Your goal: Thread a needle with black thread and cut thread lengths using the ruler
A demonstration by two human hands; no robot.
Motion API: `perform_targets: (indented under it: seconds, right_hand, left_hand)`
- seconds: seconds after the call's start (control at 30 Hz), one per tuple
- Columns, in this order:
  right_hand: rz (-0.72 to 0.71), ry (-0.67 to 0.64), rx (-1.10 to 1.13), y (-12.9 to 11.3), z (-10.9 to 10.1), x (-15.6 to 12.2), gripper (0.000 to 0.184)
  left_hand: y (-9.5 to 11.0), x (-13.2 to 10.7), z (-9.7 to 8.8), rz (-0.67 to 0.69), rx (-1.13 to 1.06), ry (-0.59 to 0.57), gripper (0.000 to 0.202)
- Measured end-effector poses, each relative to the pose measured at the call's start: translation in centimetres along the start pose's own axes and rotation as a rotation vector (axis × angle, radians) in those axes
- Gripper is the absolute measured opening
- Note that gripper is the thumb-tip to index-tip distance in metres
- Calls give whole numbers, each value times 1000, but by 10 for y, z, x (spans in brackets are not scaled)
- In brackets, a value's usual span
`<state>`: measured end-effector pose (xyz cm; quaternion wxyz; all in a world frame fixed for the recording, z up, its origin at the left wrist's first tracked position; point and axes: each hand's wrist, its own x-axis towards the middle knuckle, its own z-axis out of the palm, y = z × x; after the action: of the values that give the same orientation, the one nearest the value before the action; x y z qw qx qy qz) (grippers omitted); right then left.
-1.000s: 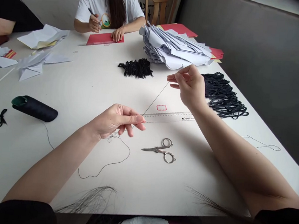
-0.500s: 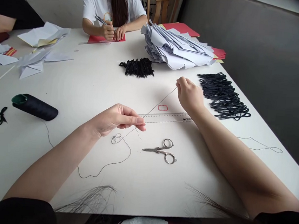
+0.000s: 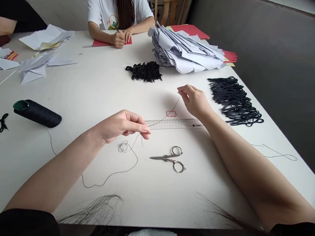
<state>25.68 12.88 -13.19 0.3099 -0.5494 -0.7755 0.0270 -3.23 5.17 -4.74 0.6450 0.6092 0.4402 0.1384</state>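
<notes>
Pinching black thread point(image 3: 161, 119) | left-hand fingers point(image 3: 143, 129) and right-hand fingers point(image 3: 182, 90) closed on it, strand running toward 1 o'clock above the tabletop point(image 3: 92, 97) | light, limp, likely slippery: best held firmly between fingertips

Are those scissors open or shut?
Shut: the scissors show their blades closed together in a single point.

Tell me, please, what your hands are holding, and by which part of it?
The left hand and right hand pinch a dark thread at their fingertips, one stretch of it running between them.
</notes>
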Motion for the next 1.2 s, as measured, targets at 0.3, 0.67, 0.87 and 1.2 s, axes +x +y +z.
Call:
perform_targets:
  seconds: [0.3,0.67,0.87,1.2]
  right_hand:
    - [50,35,-100,-32,-14,-2,52]
    - [-18,-610,1014,-115,-35,-26,38]
    - [69,-559,1049,-113,-16,-30,26]
    - [60,-174,876,-105,-15,-23,18]
  left_hand:
    - [-3,5,-3,-35,-4,21,19]
    - [-5,6,-3,16,-12,93,19]
    - [-8,9,-6,25,-31,155,19]
    - [-14,15,-6,2,0,170,21]
